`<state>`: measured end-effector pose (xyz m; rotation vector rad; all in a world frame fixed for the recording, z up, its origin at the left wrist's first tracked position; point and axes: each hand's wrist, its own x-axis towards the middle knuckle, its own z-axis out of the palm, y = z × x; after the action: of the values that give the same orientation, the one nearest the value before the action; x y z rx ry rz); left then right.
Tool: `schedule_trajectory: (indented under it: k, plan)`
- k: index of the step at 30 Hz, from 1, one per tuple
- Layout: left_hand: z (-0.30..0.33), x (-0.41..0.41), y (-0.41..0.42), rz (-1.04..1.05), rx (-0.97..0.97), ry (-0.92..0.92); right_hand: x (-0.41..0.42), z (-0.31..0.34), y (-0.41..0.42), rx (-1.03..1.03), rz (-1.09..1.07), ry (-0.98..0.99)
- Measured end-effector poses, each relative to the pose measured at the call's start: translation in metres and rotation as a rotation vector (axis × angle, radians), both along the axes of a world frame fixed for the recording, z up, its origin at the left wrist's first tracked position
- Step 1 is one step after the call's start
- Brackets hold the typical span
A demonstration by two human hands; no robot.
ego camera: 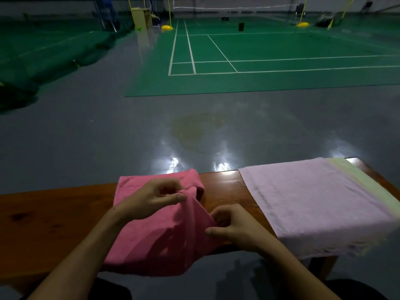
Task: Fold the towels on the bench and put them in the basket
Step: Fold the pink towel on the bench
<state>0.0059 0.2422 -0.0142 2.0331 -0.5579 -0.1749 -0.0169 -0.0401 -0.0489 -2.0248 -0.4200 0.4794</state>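
Pink towel [164,234] lies crumpled across the middle of the bench [54,208], its near edge hanging over the front and its lower corner lost in shadow. Both hands grip it: the left hand [151,197] pinches a raised fold between thumb and curled fingers near the towel's far side, while the right hand [233,226] pinches its right edge, fingers curled, thumb pointing left. Just to the right, apart from it, a lilac towel [320,202] lies spread flat over the bench, covering a pale green towel [365,180] of which only a strip shows. No basket is in view. Beyond the bench stretch grey floor [108,137] and a green court [281,68].
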Motion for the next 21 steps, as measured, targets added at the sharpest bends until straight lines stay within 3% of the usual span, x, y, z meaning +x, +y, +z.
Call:
schedule_trajectory:
  k: [11, 15, 21]
  plan:
    - [0.024, -0.021, 0.027, 0.01, -0.175, 0.088, -0.001, -0.003, 0.041, 0.072, 0.038, -0.077]
    - [0.031, -0.029, 0.034, 0.046, -0.271, 0.124, 0.003, -0.003, 0.046, 0.066, -0.075, -0.15]
    - [0.033, -0.032, 0.046, 0.119, -0.371, 0.132, -0.005, -0.013, 0.07, 0.228, -0.237, -0.19]
